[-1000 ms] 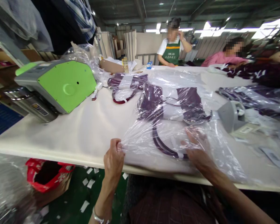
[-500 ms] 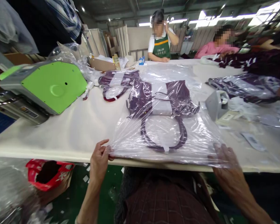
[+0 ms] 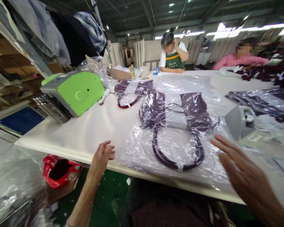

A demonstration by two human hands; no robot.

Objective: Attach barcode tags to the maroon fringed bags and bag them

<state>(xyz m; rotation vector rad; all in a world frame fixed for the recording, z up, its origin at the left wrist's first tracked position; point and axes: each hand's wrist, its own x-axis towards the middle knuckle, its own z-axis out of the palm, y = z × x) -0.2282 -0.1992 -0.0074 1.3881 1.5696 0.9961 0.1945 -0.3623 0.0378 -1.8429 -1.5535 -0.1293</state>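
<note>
Head camera looks down over a pale desk (image 3: 92, 126). A clear plastic sleeve (image 3: 137, 148) lies flat at its near edge, with a dark purple bag (image 3: 153, 108) inside it. The bag's looped handles (image 3: 165, 162) point toward the person.

The left hand (image 3: 103, 154) hangs just beside the sleeve's near left corner — its grip slack, fingers half curled, nothing in it, and clear of the plastic. The right hand (image 3: 241, 170) is at the sleeve's right border with fingers spread wide and its grip empty. I cannot tell whether the palm touches the plastic.

Behind the sleeve lies a second wrapped bag (image 3: 132, 91), near a green machine (image 3: 78, 90) on the left of the desk. A grey dispenser (image 3: 238, 121) stands just right of the sleeve, and more wrapped purple goods (image 3: 257, 101) lie beyond it. Under the desk on the left, a red bag (image 3: 59, 167) sits open on the floor.

At the far end are two co-workers — a person in a green apron (image 3: 174, 60) and a person in pink (image 3: 234, 60).
</note>
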